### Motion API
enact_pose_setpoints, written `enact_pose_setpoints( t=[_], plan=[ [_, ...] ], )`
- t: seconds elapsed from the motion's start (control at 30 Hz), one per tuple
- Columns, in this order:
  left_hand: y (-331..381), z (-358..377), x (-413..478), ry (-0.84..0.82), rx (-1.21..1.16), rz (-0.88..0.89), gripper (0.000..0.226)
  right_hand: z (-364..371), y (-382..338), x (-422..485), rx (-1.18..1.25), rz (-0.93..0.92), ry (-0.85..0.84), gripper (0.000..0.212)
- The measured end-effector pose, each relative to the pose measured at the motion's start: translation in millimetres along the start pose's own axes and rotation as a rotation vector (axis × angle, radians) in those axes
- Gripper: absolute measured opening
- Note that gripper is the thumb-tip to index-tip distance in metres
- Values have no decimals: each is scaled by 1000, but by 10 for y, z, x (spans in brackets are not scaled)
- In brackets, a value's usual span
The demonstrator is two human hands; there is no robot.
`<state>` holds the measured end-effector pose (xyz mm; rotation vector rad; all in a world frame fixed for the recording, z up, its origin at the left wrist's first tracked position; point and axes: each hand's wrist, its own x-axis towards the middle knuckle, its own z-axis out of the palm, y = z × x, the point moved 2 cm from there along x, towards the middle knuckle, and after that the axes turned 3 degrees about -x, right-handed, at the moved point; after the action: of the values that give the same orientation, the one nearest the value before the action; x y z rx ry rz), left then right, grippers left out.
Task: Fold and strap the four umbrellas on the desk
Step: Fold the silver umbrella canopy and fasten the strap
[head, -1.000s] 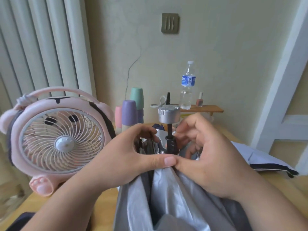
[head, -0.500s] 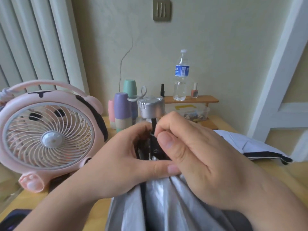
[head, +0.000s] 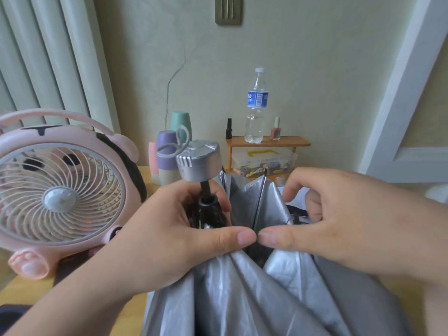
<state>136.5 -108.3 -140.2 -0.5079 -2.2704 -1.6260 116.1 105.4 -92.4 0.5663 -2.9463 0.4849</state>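
Note:
A silver-grey umbrella (head: 242, 294) stands upright in front of me, its grey handle (head: 198, 163) with a cord loop pointing up on a black shaft. My left hand (head: 169, 238) grips the bunched canopy and black ribs just below the handle, thumb across the front. My right hand (head: 339, 221) pinches a panel of the silver canopy beside a rib, thumb tip almost touching my left thumb. One pleat is pulled out to the right. Part of a white umbrella with dark trim (head: 436, 192) lies behind my right hand.
A pink desk fan (head: 60, 195) stands at the left on the wooden desk (head: 31, 289). Stacked pastel cups (head: 167, 154) sit behind the handle. A small wooden shelf (head: 266, 141) holds a water bottle (head: 255, 105) and nail polish bottles above a clear plastic box (head: 264, 161).
My right hand moved off the shaft to the right and drew a canopy panel out from the bundle. The handle tilted slightly left; my left hand kept its grip.

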Motion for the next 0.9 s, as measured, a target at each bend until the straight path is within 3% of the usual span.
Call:
enact_pose_setpoints(
  t=[0.2,0.43,0.6,0.77,0.83,0.9],
  plan=[
    [7,51,-40,-5,-38,-32,54,75,-76,77,287,-143,89,63],
    [-16,187,-40,21,-217,8,55,167,-87,119,595,-303,-68,32],
    [1,233,-51,-6,-296,56,36,180,-74,143,644,-323,-79,29],
    [-39,252,-52,123,-329,82,26,146,-115,66,805,-403,-229,34],
    [-55,255,-55,171,-269,120,25,96,-66,87,732,-386,-99,29],
    [-56,247,-56,175,-203,151,25,25,63,172,615,-323,177,14]
  ],
)
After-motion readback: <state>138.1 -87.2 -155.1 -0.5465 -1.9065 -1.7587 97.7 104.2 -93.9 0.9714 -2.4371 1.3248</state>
